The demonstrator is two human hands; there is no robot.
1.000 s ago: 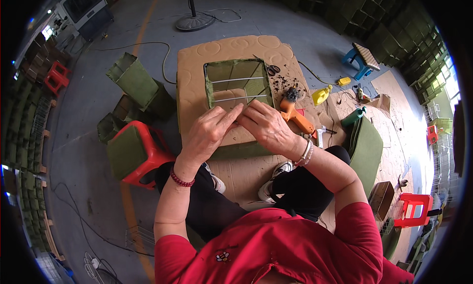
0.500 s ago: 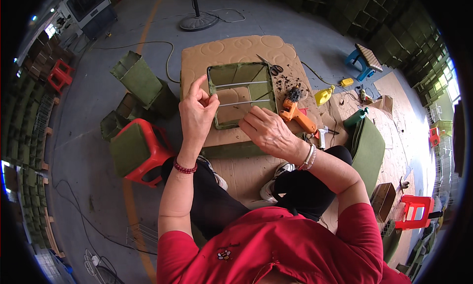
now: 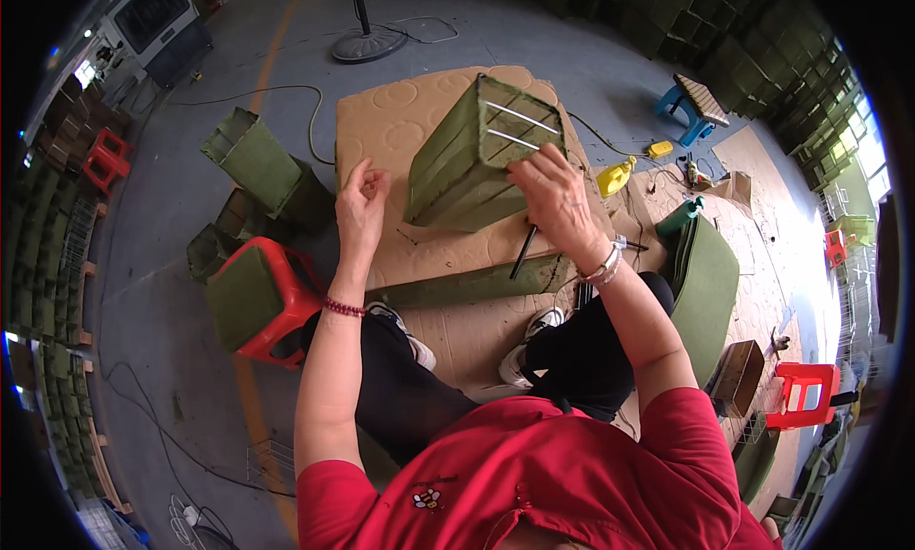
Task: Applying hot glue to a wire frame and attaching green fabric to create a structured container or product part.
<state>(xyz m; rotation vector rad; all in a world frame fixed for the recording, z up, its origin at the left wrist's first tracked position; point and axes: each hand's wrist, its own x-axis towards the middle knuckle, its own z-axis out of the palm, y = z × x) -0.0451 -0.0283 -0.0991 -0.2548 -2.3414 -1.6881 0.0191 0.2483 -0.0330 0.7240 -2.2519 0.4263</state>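
A tall green felt-like box [image 3: 448, 169], with two white rods [image 3: 519, 114] across its dark-edged opening, stands tilted above the cardboard-topped work surface [image 3: 381, 112]. Its opening is turned up and toward the far right. My right hand [image 3: 553, 193] grips the near right corner of the rim, fingers curled over it. Below that hand a thin black stick [image 3: 522, 253] slants downward; what it belongs to is hidden. Left of the box, apart from it, my left hand [image 3: 360, 207] is raised with loosely bent fingers and nothing in it.
A red stool [image 3: 286, 302] with a green panel and several green boxes [image 3: 253, 159] stand at left. To the right are a yellow bottle [image 3: 615, 176], a green bottle [image 3: 679, 216], stacked green panels [image 3: 710, 283] and a blue-legged stool [image 3: 691, 112]. A cable [image 3: 319, 121] runs behind the work surface.
The box has tipped from opening-up to leaning, its side now showing. My right hand has moved right and up onto its rim; my left hand has come away from it. The orange glue gun is now hidden.
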